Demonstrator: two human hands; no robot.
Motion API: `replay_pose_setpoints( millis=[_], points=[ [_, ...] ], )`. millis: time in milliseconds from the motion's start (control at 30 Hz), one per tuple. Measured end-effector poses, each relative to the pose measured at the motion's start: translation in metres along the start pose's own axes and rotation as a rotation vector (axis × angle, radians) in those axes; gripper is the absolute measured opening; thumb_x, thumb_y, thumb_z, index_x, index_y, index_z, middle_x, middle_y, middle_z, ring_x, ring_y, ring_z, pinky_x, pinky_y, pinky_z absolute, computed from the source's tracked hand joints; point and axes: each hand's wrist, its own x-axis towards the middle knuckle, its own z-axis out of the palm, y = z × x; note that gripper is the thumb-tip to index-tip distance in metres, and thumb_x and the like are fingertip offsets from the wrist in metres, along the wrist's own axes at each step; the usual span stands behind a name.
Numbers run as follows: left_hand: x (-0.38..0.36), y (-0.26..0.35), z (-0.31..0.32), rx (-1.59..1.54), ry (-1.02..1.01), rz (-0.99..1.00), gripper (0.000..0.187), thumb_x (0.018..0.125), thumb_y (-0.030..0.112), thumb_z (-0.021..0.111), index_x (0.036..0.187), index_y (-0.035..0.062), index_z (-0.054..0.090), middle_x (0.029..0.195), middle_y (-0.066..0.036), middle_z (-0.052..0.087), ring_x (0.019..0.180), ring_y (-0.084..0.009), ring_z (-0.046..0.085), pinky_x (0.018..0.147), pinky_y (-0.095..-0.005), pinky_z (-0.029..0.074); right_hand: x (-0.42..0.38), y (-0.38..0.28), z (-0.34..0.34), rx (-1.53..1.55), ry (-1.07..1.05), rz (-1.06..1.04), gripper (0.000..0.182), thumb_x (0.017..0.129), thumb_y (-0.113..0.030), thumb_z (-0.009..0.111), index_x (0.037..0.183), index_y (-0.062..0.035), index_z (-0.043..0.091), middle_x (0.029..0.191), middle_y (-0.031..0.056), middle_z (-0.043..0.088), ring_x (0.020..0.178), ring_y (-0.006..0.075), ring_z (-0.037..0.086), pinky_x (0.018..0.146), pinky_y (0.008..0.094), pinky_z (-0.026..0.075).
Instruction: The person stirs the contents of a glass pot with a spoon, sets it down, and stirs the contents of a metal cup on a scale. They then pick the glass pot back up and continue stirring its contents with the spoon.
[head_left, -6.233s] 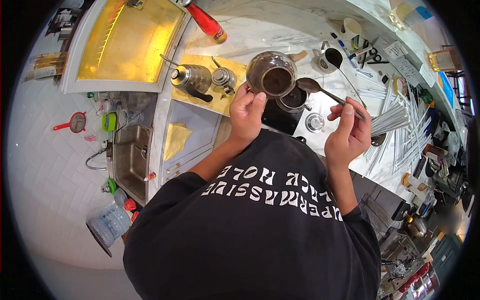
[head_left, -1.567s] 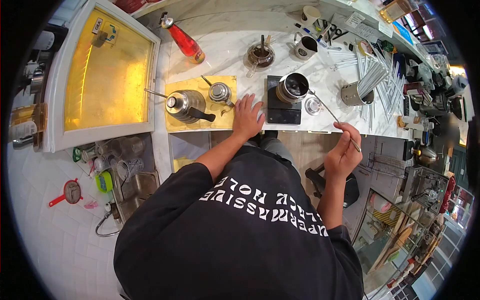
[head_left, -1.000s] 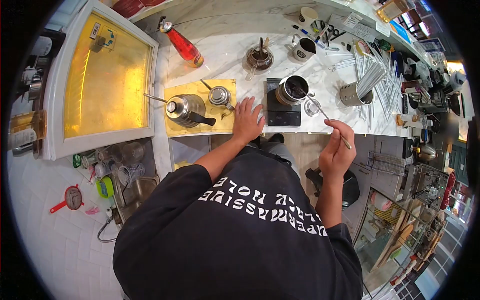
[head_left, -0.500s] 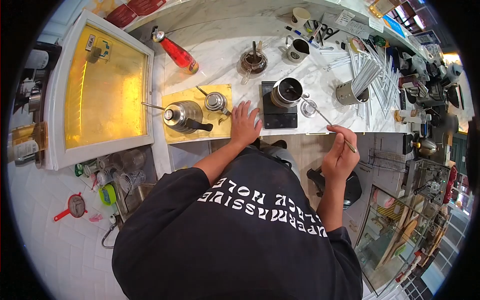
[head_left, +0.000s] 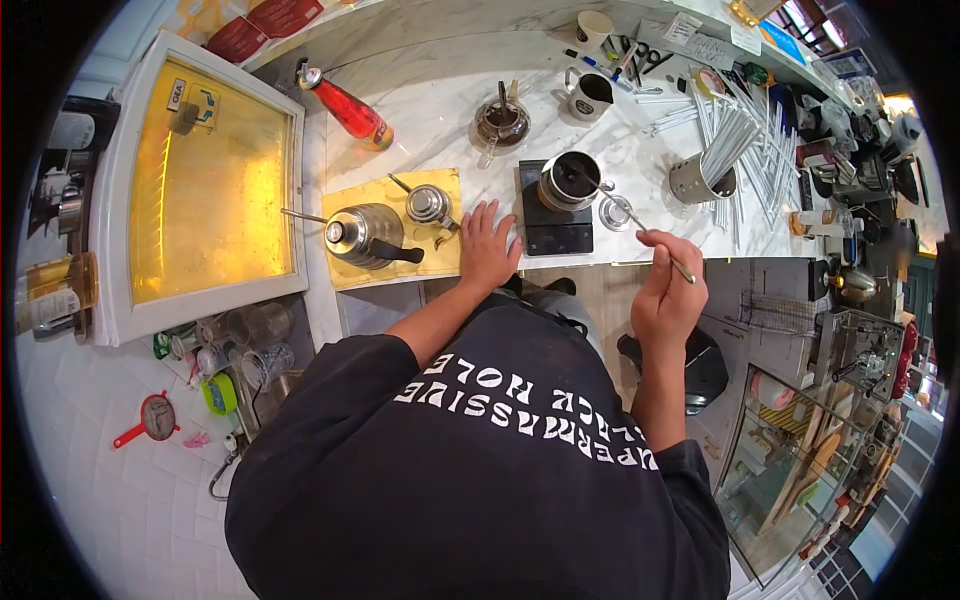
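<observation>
Right of the frame's centre, the right hand (head_left: 672,285) grips a long spoon (head_left: 626,211) reaching into the metal cup (head_left: 560,197); the spoon likely handles light and stiff, best pinched well above the rim. The left hand (head_left: 489,246) rests spread, holding nothing.

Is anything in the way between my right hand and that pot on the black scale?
Nothing visible blocks it: your right hand holds a long spoon reaching into the pot. A small round metal piece lies beside the scale.
</observation>
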Motion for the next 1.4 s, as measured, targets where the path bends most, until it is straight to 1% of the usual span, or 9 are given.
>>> replay_pose_setpoints(
  millis=[367,500,633,667,800,1000,1100,1233,1400],
  points=[
    [-0.002,-0.001,-0.001,-0.004,0.003,0.006,0.048,0.091,0.030,0.071,0.134,0.0111,0.064,0.153,-0.020,0.047,0.148,-0.0411,0.037,0.122,-0.0595,0.027,-0.003,-0.001,0.002,-0.024,0.009,-0.019,0.010,0.102,-0.001,0.061,0.106,-0.0028,0.070,0.101,0.0106,0.074,0.094,0.0335,0.066,0.087,0.0418,0.052],
    [0.000,-0.002,-0.002,-0.015,-0.003,0.000,0.047,0.091,0.030,0.071,0.134,0.0111,0.064,0.153,-0.020,0.047,0.147,-0.0414,0.038,0.122,-0.0597,0.027,-0.008,-0.003,-0.010,0.011,0.021,0.118,0.011,0.101,0.000,0.061,0.106,-0.0034,0.071,0.101,0.0106,0.074,0.093,0.0328,0.066,0.089,0.0418,0.051],
    [-0.001,-0.001,0.000,-0.004,-0.002,0.006,0.047,0.091,0.030,0.071,0.134,0.0111,0.064,0.153,-0.020,0.047,0.147,-0.0417,0.038,0.122,-0.0597,0.027,-0.004,-0.006,-0.004,-0.082,-0.054,-0.060,0.020,0.111,-0.008,0.052,0.108,0.0017,0.069,0.102,0.0120,0.075,0.093,0.0228,0.072,0.085,0.0326,0.054],
    [-0.001,-0.002,0.000,-0.009,-0.001,0.008,0.047,0.091,0.030,0.071,0.134,0.0111,0.064,0.153,-0.020,0.047,0.147,-0.0417,0.038,0.122,-0.0597,0.026,-0.001,-0.007,0.001,-0.028,-0.020,-0.015,0.011,0.101,0.000,0.062,0.106,-0.0030,0.070,0.099,0.0096,0.074,0.091,0.0317,0.065,0.088,0.0393,0.051],
    [-0.001,-0.002,-0.003,-0.021,-0.003,0.005,0.047,0.091,0.030,0.071,0.134,0.0111,0.064,0.153,-0.020,0.047,0.148,-0.0417,0.037,0.123,-0.0597,0.026,-0.004,-0.001,0.000,0.020,0.049,0.121,0.011,0.101,0.000,0.062,0.106,-0.0033,0.071,0.101,0.0087,0.075,0.091,0.0317,0.065,0.089,0.0424,0.050],
    [-0.001,-0.001,0.000,-0.011,-0.014,-0.007,0.047,0.091,0.032,0.071,0.133,0.0120,0.065,0.154,-0.019,0.047,0.149,-0.0401,0.037,0.124,-0.0589,0.024,0.001,-0.008,0.002,-0.044,-0.033,-0.037,0.011,0.102,0.000,0.061,0.106,-0.0037,0.071,0.100,0.0096,0.075,0.092,0.0319,0.065,0.087,0.0421,0.050],
    [-0.001,-0.003,-0.001,0.004,-0.012,0.001,0.048,0.091,0.033,0.071,0.133,0.0123,0.065,0.154,-0.019,0.047,0.149,-0.0397,0.037,0.124,-0.0589,0.024,0.001,-0.003,0.000,-0.068,0.008,0.045,0.018,0.109,-0.006,0.054,0.106,-0.0003,0.070,0.102,0.0117,0.074,0.094,0.0251,0.070,0.085,0.0338,0.054],
    [0.001,-0.001,-0.002,-0.009,-0.018,0.001,0.048,0.091,0.031,0.071,0.134,0.0109,0.064,0.153,-0.021,0.048,0.148,-0.0413,0.037,0.122,-0.0604,0.026,0.001,-0.006,-0.007,-0.036,-0.002,-0.006,0.008,0.102,-0.001,0.062,0.105,-0.0035,0.069,0.100,0.0085,0.075,0.084,0.0328,0.066,0.092,0.0468,0.050],
    [0.000,-0.004,-0.001,-0.007,-0.008,0.010,0.047,0.091,0.032,0.071,0.133,0.0114,0.065,0.153,-0.020,0.047,0.148,-0.0412,0.037,0.122,-0.0601,0.026,0.009,-0.006,0.002,-0.038,0.010,0.029,0.008,0.102,-0.002,0.062,0.103,-0.0028,0.070,0.099,0.0088,0.074,0.088,0.0322,0.065,0.089,0.0433,0.050]
  ],
)
